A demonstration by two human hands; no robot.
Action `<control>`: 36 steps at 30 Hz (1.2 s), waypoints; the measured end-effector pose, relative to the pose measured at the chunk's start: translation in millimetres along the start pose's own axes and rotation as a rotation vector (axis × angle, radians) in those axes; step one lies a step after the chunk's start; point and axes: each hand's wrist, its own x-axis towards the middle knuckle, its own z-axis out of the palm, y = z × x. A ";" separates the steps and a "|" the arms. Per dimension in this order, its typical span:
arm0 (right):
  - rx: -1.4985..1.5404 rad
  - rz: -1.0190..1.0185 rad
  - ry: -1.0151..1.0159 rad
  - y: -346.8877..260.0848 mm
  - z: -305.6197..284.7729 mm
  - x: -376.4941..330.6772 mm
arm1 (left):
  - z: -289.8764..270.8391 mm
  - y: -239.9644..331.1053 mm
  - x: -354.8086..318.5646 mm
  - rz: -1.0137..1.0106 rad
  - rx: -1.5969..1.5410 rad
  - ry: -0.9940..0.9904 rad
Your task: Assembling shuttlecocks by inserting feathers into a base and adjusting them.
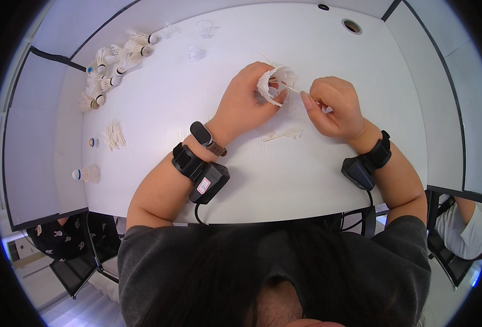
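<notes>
Near the middle of the table, my left hand is wrapped round a white shuttlecock skirt, its wide end facing right. Any cork base on it is hidden. My right hand is closed just to the right, pinching the end of a thin white stick, probably a feather shaft, whose other end reaches into the skirt. Another thin stick pokes out beyond the far side of the skirt. Below the hands, a loose white feather piece lies flat on the table.
Several worn shuttlecocks are heaped at the far left. Clear plastic pieces lie farther back. Toward the left edge are a pile of white shafts, a small round piece and a lone shuttlecock. Low partitions border the table.
</notes>
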 end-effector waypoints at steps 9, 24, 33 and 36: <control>-0.021 0.010 -0.024 0.8 0.5 -1.5 | -1.0 3.1 -1.4 -0.025 -0.018 -0.010; -0.004 0.024 0.023 1.3 0.9 -1.7 | -0.9 2.7 -1.1 -0.048 0.007 0.001; 0.009 0.048 0.004 -0.1 1.5 -1.9 | -2.7 3.4 -1.9 -0.042 0.010 -0.027; 0.013 0.050 -0.001 0.6 1.5 -2.2 | -2.5 3.3 -1.7 -0.023 0.021 -0.022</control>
